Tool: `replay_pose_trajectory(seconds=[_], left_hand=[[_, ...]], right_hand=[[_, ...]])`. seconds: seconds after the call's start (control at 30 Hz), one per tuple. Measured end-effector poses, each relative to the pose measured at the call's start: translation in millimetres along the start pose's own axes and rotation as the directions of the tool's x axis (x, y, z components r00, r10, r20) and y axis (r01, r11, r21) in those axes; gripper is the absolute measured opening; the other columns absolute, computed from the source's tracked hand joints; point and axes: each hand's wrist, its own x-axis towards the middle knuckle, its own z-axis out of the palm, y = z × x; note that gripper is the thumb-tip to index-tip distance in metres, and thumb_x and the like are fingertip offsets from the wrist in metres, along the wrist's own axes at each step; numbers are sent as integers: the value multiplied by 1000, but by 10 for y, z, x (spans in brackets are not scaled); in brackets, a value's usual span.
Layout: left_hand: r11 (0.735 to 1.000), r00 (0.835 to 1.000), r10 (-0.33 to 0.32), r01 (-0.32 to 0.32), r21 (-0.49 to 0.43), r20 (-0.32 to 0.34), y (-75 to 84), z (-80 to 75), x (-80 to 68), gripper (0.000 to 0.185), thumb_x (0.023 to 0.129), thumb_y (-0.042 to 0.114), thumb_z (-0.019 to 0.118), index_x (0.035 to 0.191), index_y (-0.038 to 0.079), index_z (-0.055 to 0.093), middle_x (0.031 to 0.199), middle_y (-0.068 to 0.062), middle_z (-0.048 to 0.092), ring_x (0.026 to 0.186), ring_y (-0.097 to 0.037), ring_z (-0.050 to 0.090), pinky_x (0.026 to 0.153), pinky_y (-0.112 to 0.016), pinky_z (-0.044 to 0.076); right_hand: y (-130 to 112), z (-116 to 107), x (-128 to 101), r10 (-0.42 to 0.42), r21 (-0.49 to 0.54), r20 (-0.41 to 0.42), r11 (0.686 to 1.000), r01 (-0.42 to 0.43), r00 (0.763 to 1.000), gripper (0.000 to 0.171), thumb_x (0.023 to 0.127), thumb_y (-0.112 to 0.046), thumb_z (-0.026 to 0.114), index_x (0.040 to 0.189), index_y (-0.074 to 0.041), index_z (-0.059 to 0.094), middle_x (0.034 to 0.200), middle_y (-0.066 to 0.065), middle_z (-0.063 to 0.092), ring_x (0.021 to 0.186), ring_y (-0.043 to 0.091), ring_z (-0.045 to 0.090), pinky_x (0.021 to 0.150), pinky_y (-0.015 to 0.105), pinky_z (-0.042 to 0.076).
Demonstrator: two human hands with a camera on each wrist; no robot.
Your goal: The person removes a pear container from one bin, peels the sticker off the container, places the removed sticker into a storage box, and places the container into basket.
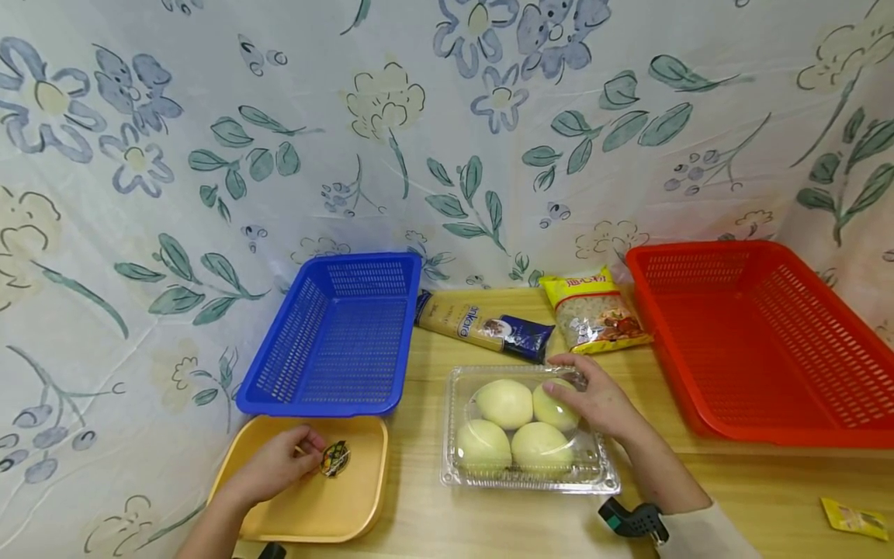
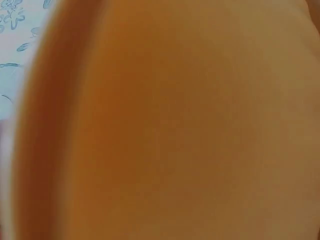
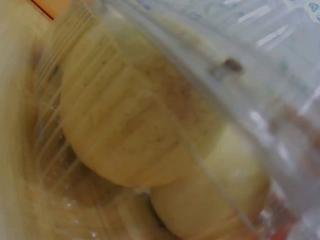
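Inside the yellow-orange tray (image 1: 286,524), my left hand (image 1: 275,466) has its thumb and bent fingertips at the left edge of a small round thing patterned in black, green and yellow (image 1: 335,459); it seems to pinch it. The left wrist view holds mostly the blurred tray wall (image 2: 200,125). My right hand (image 1: 597,396) grips the back right corner of a clear plastic box (image 1: 520,485), thumb over the lid, other fingertips partly behind it. Several round, pale yellow-green fruits (image 1: 504,404), like pears, lie within. Close up, one fruit (image 3: 135,115) has brown specks.
A blue basket (image 1: 317,407) stands behind the tray, a red basket (image 1: 705,423) at the right. An Ankara packet (image 1: 482,326) and a yellow-topped clear food bag (image 1: 594,314) lie between them. A small yellow sachet (image 1: 854,519) lies front right. A floral cloth (image 1: 447,155) hangs behind.
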Motion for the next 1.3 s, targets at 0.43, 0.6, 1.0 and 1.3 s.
replay_pose_trajectory(seconds=[0.43, 0.6, 1.0, 1.3], left_hand=[[999, 997, -25, 28, 44, -72, -13, -37, -67, 13, 95, 15, 70, 101, 4, 65, 93, -5, 68, 79, -6, 60, 66, -22, 51], [998, 996, -46, 48, 36, -75, -13, -46, -120, 14, 95, 18, 71, 101, 7, 65, 95, -4, 69, 81, -11, 63, 67, -22, 50], [997, 994, -33, 40, 67, -103, 178, -76, -255, 14, 97, 24, 71, 99, 12, 64, 100, -5, 73, 84, -14, 68, 67, -22, 52], [992, 985, 111, -103, 68, -130, 503, -67, -367, 13, 97, 28, 70, 97, 16, 66, 94, 2, 71, 84, -1, 66, 71, -23, 56]], right_hand=[[-15, -8, 3, -6, -6, 7, 1000, 6, 1000, 62, 94, -47, 70, 144, -16, 50, 160, 23, 36, 140, 53, 43, 110, 72, 37], [-5, -6, -4, 1, 4, 10, 1000, -1, 1000, 62, 94, -47, 70, 145, -16, 50, 161, 23, 35, 140, 54, 43, 110, 72, 37], [1, -3, -3, -1, 4, 5, 1000, 1, 1000, 61, 95, -46, 70, 144, -16, 50, 160, 23, 36, 140, 54, 42, 111, 72, 36], [-6, 1, -6, -1, -10, 4, 1000, 1, 1000, 61, 94, -48, 70, 144, -17, 51, 160, 23, 37, 139, 53, 44, 110, 71, 37]])
